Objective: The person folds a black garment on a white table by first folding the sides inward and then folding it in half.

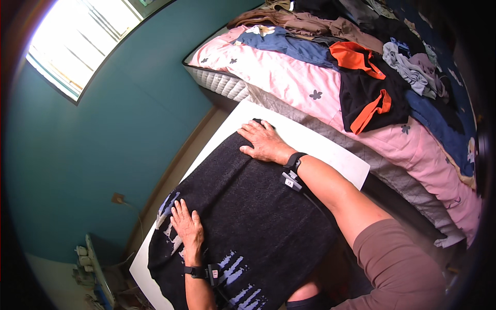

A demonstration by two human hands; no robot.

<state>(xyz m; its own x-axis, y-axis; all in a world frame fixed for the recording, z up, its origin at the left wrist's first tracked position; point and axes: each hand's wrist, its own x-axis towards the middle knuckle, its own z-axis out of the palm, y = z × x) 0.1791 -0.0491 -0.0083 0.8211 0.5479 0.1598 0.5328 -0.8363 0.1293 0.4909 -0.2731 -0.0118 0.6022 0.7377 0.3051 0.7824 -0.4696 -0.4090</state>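
Observation:
A dark knit garment (253,201) with blue and white streaks lies spread over a white table (330,155), its near side hanging past the edge toward my lap. My left hand (187,226) rests flat on the streaked part at the left, fingers stretched out. Farther off, my right hand (263,142) presses on the garment's far end, fingers spread. Both palms face down, and neither hand grips the cloth. Each wrist wears a black band with a small device. Whether the garment is a sweater or something else, I cannot tell.
Beyond the table stands a bed with a pink flowered sheet (289,77). A black and orange garment (382,88) and a heap of clothes (320,26) lie on it. At the left are a teal wall (103,144), a bright window (82,41) and a socket (118,198).

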